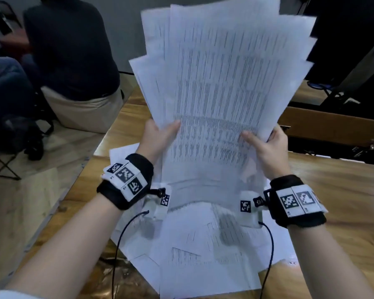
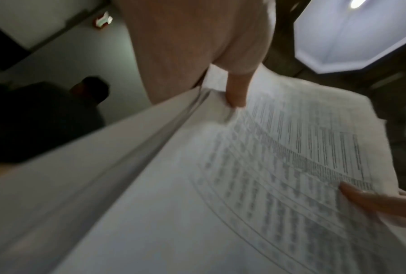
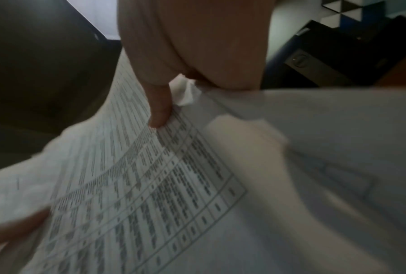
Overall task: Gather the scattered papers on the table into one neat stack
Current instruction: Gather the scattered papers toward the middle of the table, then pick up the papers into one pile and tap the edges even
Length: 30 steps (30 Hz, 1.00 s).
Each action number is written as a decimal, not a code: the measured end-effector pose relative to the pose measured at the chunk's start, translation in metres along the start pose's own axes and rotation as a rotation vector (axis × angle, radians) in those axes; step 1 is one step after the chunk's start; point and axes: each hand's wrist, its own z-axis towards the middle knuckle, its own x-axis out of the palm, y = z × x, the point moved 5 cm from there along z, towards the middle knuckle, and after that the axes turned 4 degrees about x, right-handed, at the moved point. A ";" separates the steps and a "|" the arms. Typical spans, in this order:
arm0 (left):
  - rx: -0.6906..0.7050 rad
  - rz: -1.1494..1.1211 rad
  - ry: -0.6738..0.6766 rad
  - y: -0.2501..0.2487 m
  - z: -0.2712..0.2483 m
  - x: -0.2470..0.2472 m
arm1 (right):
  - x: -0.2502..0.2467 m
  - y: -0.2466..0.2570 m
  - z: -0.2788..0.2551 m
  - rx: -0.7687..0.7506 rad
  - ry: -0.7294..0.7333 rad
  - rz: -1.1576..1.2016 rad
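Held sheaf (image 1: 222, 87): top edge cut off by the upper border of the head view; print blurred, not legible in any view.
Left hand (image 1: 158, 134): fingers hidden behind the sheaf; only the thumb shows on the front.
Right hand (image 1: 268, 145): fingers mostly hidden behind the right edge of the sheaf.
Loose papers (image 1: 203, 244): far part hidden under the sheaf and the wrist cameras; sheet count cannot be told.
Tabletop (image 1: 343, 201): middle hidden by paper; right side cut off.
Seated person (image 1: 73, 50): head cut off at the far left.
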 end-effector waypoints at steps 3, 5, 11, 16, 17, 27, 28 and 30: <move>0.157 -0.024 -0.037 -0.043 0.005 0.005 | 0.002 0.025 0.008 -0.092 -0.019 0.070; 0.190 -0.012 -0.016 -0.047 0.003 0.005 | 0.002 0.024 0.010 -0.089 -0.012 0.048; 0.223 0.030 0.019 -0.030 0.000 -0.005 | -0.004 0.017 0.007 -0.067 0.023 0.013; 0.266 -0.015 0.101 -0.043 0.004 -0.002 | 0.001 0.035 0.008 -0.095 0.052 0.044; 0.276 -0.043 0.109 -0.046 0.005 -0.001 | 0.001 0.040 0.008 -0.106 0.054 0.047; 0.506 0.012 0.005 -0.100 0.010 0.012 | 0.016 0.081 0.015 -0.321 0.053 0.032; 0.513 0.002 -0.030 -0.101 0.012 0.011 | 0.016 0.084 0.017 -0.361 0.034 -0.009; 0.512 -0.004 -0.072 -0.099 0.017 0.007 | 0.016 0.088 0.020 -0.411 -0.001 -0.029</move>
